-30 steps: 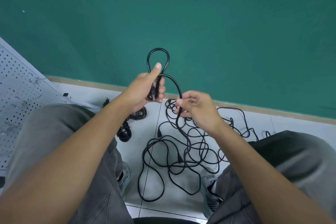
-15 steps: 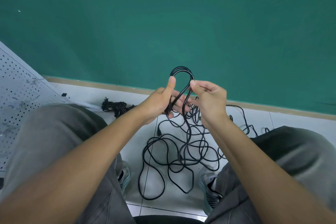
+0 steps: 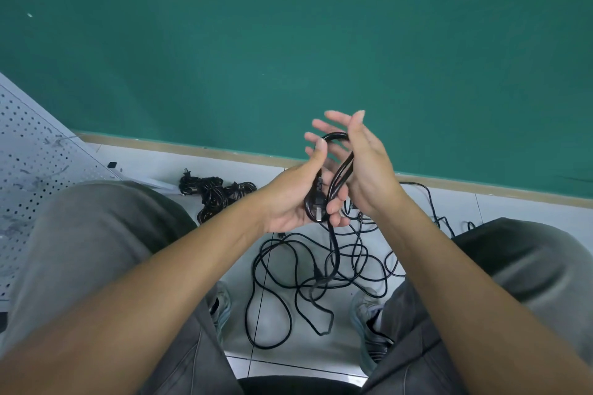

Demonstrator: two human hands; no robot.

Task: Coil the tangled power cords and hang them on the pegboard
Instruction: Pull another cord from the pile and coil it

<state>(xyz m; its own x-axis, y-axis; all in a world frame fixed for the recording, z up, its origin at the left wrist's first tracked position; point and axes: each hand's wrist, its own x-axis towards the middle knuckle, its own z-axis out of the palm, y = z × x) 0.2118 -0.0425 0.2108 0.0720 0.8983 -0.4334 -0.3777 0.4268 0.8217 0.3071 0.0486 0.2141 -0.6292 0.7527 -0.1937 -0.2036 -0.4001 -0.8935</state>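
Fig.: L hand (image 3: 293, 199) grips cord coil (image 3: 333, 176) w/ plug at palm; R hand (image 3: 362, 163) open-fingered, steadying loop. Cord light, limp, likely springy; hold at gathered loops.

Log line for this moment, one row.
left hand: holds cord loops, thumb on top | right hand: fingers straight beside loops | tangled cords: on floor | coiled bundle: by pegboard
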